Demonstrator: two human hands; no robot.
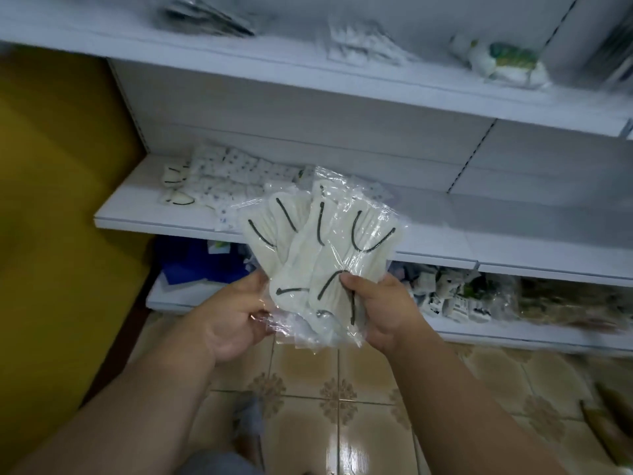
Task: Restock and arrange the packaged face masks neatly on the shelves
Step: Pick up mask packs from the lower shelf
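- A fanned bundle of packaged face masks (318, 255), cream-white with dark ear loops and each in a clear plastic sleeve, is held up in front of white store shelving.
- The left hand (229, 317) holds the bundle's lower left edge, its grip closed on the crinkled plastic, thumb lying over the front of the sleeves.
- The right hand (380, 310) holds the lower right corner, its grip likewise closed on the packs, thumb tip pressed on the front near a dark loop.
- The masks spread upward from the two hands like a hand of cards, overlapping the front edge of the middle shelf (513, 234) from the camera's angle.
- On that shelf, to the left behind the bundle, lies a loose stack of white patterned mask packs (222, 173), with two cream packs beside it.
- The top shelf (137, 39) carries several blurred packets.
- The bottom shelf (496, 329) holds a jumble of small packaged goods (455, 296) on the right and blue packets (191, 258) on the left.
- A yellow panel (61, 200) stands left of the shelving; patterned floor tiles (342, 389) lie beneath both forearms.
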